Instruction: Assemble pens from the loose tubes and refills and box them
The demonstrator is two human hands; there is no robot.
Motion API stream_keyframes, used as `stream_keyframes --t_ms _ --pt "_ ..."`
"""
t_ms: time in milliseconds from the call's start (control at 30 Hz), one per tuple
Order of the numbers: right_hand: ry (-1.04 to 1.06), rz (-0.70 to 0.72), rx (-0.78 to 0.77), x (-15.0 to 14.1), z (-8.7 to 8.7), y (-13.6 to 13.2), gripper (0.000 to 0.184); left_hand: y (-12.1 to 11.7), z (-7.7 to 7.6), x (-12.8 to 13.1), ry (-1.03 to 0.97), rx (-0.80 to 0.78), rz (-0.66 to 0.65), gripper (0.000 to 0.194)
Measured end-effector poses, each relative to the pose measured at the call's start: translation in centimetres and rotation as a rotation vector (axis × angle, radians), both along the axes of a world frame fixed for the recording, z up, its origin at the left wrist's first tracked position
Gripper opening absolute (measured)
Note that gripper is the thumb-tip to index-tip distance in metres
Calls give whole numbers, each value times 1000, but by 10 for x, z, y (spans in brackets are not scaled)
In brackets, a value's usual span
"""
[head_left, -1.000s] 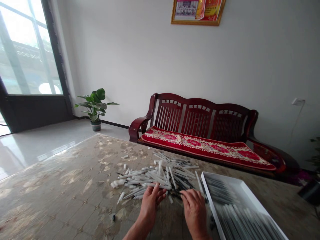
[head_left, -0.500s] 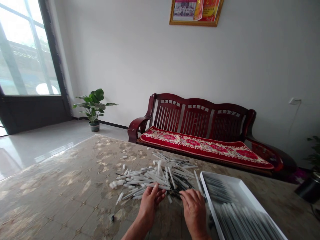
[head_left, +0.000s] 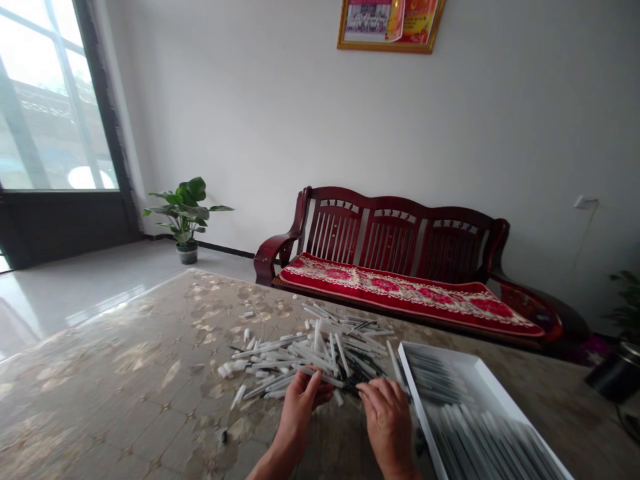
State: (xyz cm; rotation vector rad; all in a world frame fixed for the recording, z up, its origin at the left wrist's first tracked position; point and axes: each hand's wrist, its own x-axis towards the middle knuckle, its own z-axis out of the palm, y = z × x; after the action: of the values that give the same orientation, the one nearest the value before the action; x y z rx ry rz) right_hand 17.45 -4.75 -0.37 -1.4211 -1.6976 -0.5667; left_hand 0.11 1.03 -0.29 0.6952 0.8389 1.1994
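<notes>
Read the clock from the middle of the pile of white and dark tubes (head_left: 300,353), which lies spread on the patterned tabletop (head_left: 125,393). At six o'clock, against the pile's near edge, the left hand (head_left: 299,410) has its fingers closed on a white tube (head_left: 330,381), thumb on top; the tube slants out toward the right hand (head_left: 387,423). That hand is at four o'clock, palm down, its fingers bent with the tips at some dark pieces; I cannot tell whether they grip one.

Short white bits (head_left: 227,369) lie at the pile's nine o'clock end. At eight o'clock, apart from the pile, is a small dark piece (head_left: 224,437). Between three and four o'clock, just beyond the right hand, sits a shallow white box (head_left: 503,400) holding rows of sticks (head_left: 493,437), blurred. Past the tabletop, a red wooden bench (head_left: 390,230) with a flowered red cloth (head_left: 410,293) stands between one and two o'clock, and a potted plant (head_left: 187,213) at ten.
</notes>
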Motion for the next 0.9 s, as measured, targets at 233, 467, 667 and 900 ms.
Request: stream_keyframes --t_ms 233,467,667,900 --pt "8 19 0 -1 0 -1 18 -1 5 -2 6 0 16 49" --pt "213 110 -94 -9 -13 2 17 -4 2 6 -56 -68 -74 48" --pt "1038 361 -111 -24 -14 10 43 -2 9 5 -156 -242 -41 19" --pt "1097 78 -322 23 1 7 35 5 22 -3 -428 -425 46 12"
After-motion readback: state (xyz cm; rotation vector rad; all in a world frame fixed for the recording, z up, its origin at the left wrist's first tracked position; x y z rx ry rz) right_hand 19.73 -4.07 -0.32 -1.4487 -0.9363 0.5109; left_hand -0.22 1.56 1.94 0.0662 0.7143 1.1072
